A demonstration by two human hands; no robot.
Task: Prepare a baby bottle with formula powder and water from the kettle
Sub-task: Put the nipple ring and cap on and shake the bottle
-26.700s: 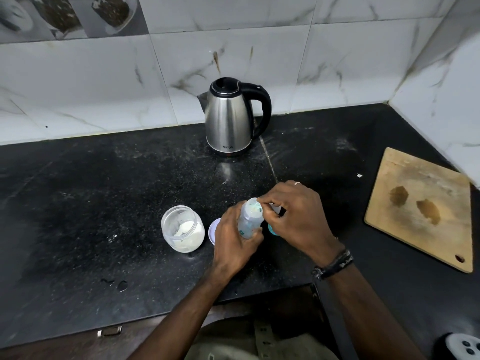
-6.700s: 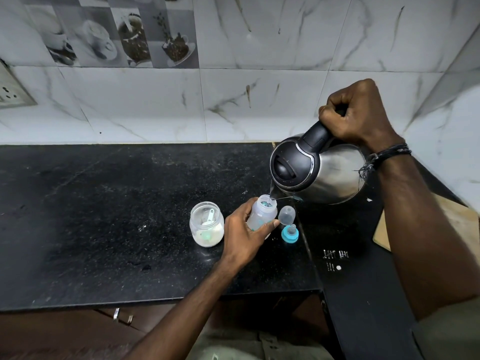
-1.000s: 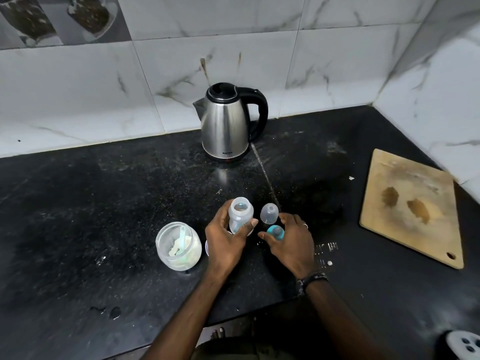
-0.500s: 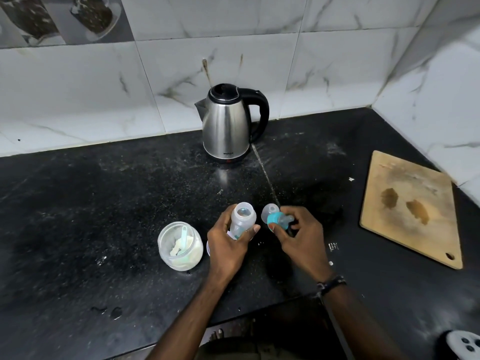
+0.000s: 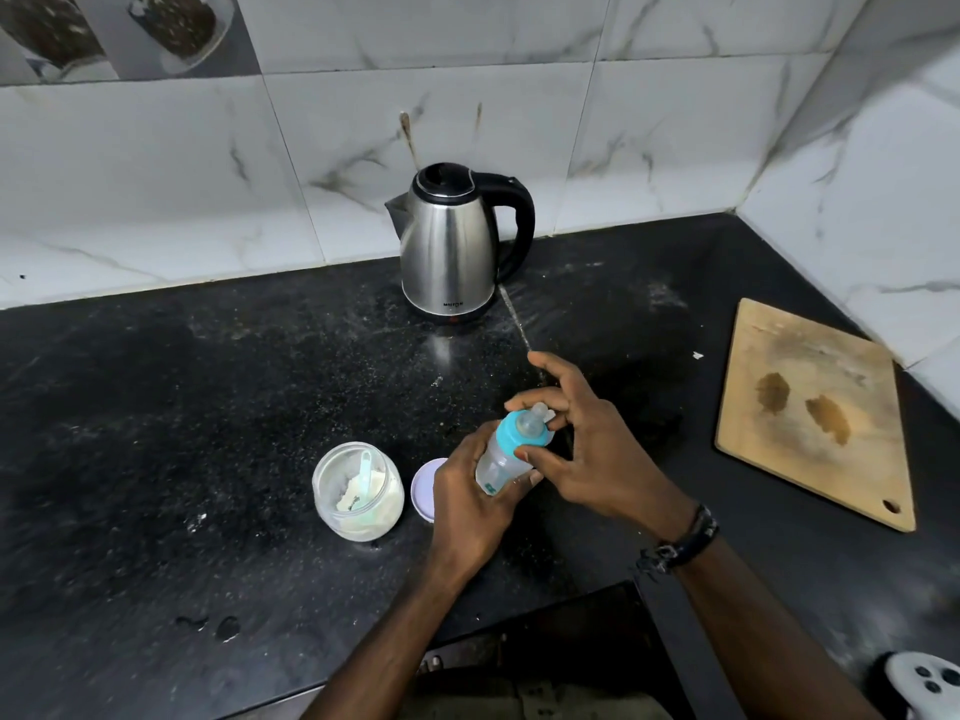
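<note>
Nearest the viewer, two bare forearms reach forward over the front edge of the black stone counter (image 5: 156,459), which is speckled and dusted with pale powder. The left hand (image 5: 470,504) wraps around the lower body of the baby bottle (image 5: 498,467), fingers curled tight on the clear plastic, holding it tilted with its top leaning away and to the right. The right hand (image 5: 592,454), with a dark band at the wrist, pinches the teal collar (image 5: 521,427) between thumb and fingers; the index finger sticks out straight toward the wall. A translucent teat stands in the middle of the collar, which sits on the bottle's neck; whether it is screwed fully home cannot be told.

Just left of the left hand lies a round pale lid (image 5: 423,488), partly hidden by the knuckles. Beside that stands an open, rounded clear jar (image 5: 358,493) with white formula powder at the bottom and a pale scoop (image 5: 363,472) leaning inside.

To the right, well apart from the hands, a worn rectangular wooden cutting board (image 5: 815,413) lies flat, stained with two brown patches, a hanging hole at its near corner. Bare counter stretches between it and the hands, and widely to the left.

Farther back, a brushed-steel kettle (image 5: 449,252) with a black lid and handle stands upright near the white marble-patterned tile wall (image 5: 156,174), which meets a side wall in the far right corner.
</note>
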